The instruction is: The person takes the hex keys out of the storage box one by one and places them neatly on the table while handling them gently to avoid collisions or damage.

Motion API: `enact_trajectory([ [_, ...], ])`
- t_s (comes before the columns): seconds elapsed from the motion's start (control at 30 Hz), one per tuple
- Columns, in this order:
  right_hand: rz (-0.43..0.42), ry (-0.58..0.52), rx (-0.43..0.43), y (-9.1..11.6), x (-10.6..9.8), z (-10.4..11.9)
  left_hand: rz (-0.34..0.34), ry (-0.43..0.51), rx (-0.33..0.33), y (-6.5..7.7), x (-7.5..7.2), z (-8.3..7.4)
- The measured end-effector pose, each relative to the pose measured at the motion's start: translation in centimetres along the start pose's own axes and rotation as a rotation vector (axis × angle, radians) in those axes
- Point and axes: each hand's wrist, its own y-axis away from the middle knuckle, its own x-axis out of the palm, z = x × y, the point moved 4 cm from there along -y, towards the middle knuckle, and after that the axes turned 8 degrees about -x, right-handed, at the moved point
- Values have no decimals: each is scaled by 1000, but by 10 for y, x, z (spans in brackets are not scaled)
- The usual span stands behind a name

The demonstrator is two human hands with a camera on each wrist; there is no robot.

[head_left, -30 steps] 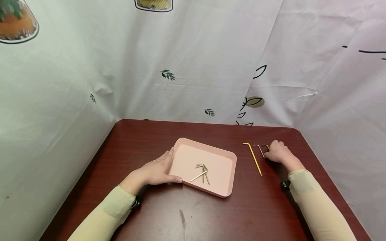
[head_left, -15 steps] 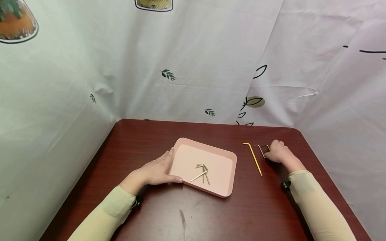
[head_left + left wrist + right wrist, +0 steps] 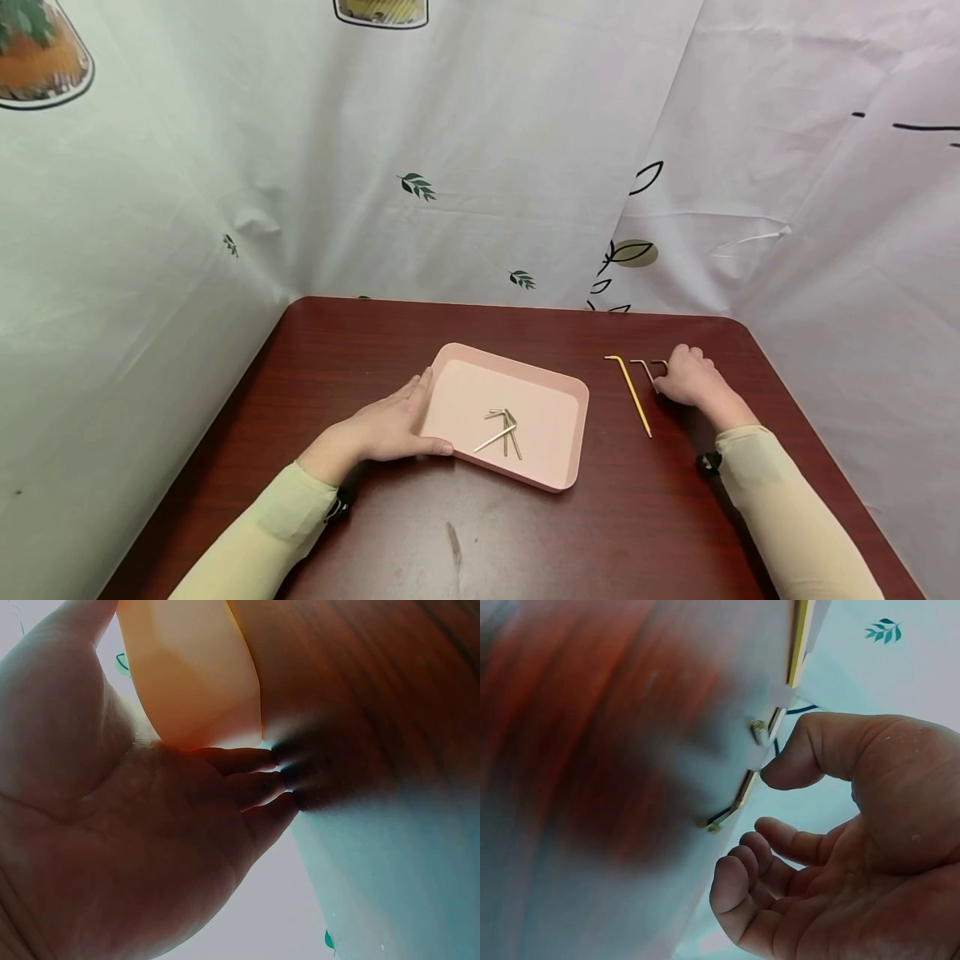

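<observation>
A pink tray (image 3: 547, 417) stands mid-table, with several L-shaped hex keys (image 3: 495, 438) crossed inside it. My left hand (image 3: 386, 425) rests at its left corner, thumb along the near rim and straight fingers against the side wall. To the tray's right lie a long yellow hex key (image 3: 632, 396), a silver hex key (image 3: 647, 372) and a darker one (image 3: 661, 362) partly hidden by my right hand (image 3: 693, 379). In the right wrist view, the thumb and bent fingers are apart, with nothing between them; the thumb tip is close to a hex key (image 3: 739, 799).
The dark red wooden table (image 3: 525, 550) has rounded far corners. A pale patterned curtain (image 3: 480, 125) hangs behind it and along both sides. Dark bands sit at both wrists, under pale sleeves (image 3: 787, 500).
My right hand has shifted slightly left and away, its fingers spread a little more beside the darker hex key. My left hand, the tray and the keys stay where they were.
</observation>
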Motion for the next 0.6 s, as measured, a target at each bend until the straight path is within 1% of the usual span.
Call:
enact_trajectory([
  [0.17, -35, -20, -11, 2, -3, 8, 1, -5, -4, 0, 0, 0],
  [0.37, -49, -22, -22, 4, -6, 18, 0, -3, -4, 0, 0, 0],
  [0.6, -75, -38, -67, 8, -11, 36, 4, 3, -5, -1, 0, 0],
])
